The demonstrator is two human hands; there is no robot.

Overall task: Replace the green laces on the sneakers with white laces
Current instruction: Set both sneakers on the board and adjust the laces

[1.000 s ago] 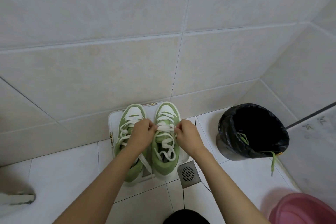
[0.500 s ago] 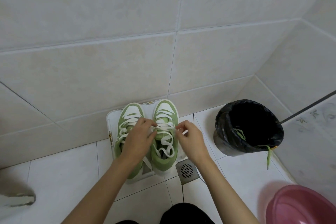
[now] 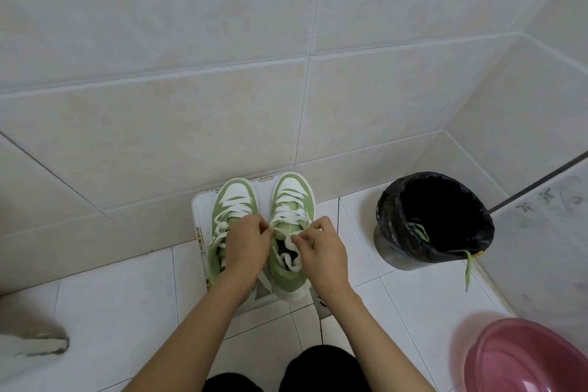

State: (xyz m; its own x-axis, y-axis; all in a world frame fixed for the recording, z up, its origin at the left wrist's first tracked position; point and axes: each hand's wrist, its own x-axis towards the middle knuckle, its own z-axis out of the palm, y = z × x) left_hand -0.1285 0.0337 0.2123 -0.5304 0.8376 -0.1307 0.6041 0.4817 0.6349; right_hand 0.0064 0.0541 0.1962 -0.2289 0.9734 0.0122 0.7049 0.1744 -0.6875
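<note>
Green sneakers [image 3: 237,197] stand on a white tray [image 3: 199,210] on the floor [image 3: 111,312]; left hand [image 3: 246,243] and right hand [image 3: 324,251] each hold a pinching grip on one sneaker's white lace [image 3: 291,216].

One head-worn wide-angle camera looks forward and down from close above the sneakers [image 3: 292,197] by the wall [image 3: 222,105].

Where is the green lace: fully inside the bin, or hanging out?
Hanging out: the green lace drapes over the rim of the bin, its end reaching down toward the floor.
</note>
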